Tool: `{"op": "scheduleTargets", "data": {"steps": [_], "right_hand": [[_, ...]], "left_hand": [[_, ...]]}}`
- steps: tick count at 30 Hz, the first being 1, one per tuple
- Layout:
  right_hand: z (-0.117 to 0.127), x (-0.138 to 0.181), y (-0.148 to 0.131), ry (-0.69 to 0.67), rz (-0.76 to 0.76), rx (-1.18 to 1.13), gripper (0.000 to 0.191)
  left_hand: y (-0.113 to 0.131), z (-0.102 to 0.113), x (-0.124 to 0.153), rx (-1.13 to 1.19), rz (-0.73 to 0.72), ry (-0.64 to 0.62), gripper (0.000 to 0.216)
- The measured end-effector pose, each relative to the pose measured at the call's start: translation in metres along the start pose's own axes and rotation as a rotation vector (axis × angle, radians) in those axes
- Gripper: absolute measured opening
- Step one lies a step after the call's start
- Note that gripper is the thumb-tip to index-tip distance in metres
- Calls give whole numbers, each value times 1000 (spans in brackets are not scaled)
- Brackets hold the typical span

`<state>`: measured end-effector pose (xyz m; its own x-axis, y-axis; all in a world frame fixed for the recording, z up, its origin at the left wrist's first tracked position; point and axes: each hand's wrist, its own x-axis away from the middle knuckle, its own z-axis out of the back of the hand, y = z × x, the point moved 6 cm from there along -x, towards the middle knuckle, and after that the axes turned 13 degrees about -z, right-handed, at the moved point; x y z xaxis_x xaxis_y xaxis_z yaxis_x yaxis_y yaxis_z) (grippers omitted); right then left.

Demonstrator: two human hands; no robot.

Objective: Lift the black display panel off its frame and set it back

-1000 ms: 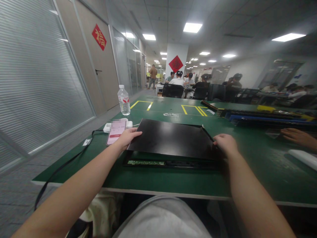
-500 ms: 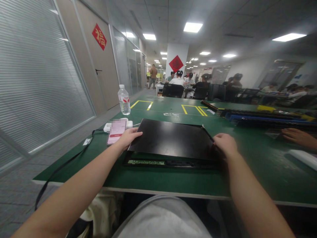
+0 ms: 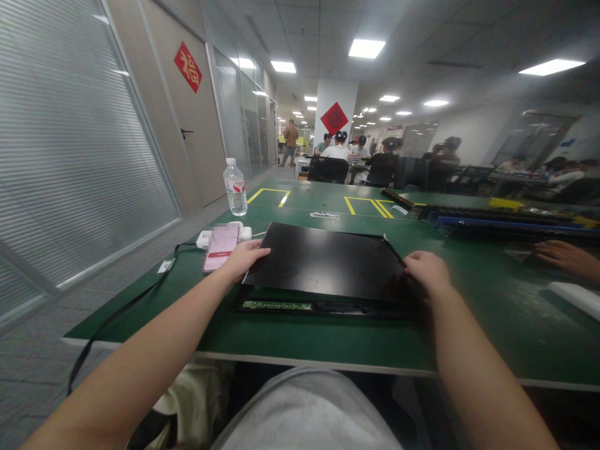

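A black, flat display panel [image 3: 323, 259] lies slightly raised and tilted above a dark frame [image 3: 365, 309] on the green table. Along the near side, a strip of green circuit board [image 3: 276, 305] shows in the frame, below the panel's edge. My left hand [image 3: 246, 257] is closed on the panel's left edge, thumb on top and fingers underneath. At the right edge, my right hand [image 3: 429, 272] pinches the panel's side; its fingertips are partly hidden.
Left of the panel lie a phone [image 3: 220, 250] and a white power strip [image 3: 244, 232] with a black cable [image 3: 117, 300]. A water bottle [image 3: 235, 189] stands behind. At right are a co-worker's hand [image 3: 567, 257], a white object [image 3: 576, 300] and long dark and blue strips [image 3: 492, 224].
Almost nothing differs: both hands keep their hold and the panel stays in place. The view shifts very slightly.
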<state>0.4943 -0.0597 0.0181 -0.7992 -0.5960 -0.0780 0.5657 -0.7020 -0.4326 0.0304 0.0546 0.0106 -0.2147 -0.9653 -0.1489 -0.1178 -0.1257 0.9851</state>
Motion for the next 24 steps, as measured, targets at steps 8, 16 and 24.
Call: {"op": "scheduleTargets", "data": {"steps": [8, 16, 24], "right_hand": [[1, 3, 0, -15, -1, -9, 30], [4, 7, -3, -25, -11, 17, 32], [5, 9, -4, -42, -22, 40, 31]], "left_hand": [[-3, 0, -2, 51, -7, -33, 40], [-6, 2, -6, 53, -50, -36, 53], [-7, 3, -5, 37, -40, -31, 55]]}}
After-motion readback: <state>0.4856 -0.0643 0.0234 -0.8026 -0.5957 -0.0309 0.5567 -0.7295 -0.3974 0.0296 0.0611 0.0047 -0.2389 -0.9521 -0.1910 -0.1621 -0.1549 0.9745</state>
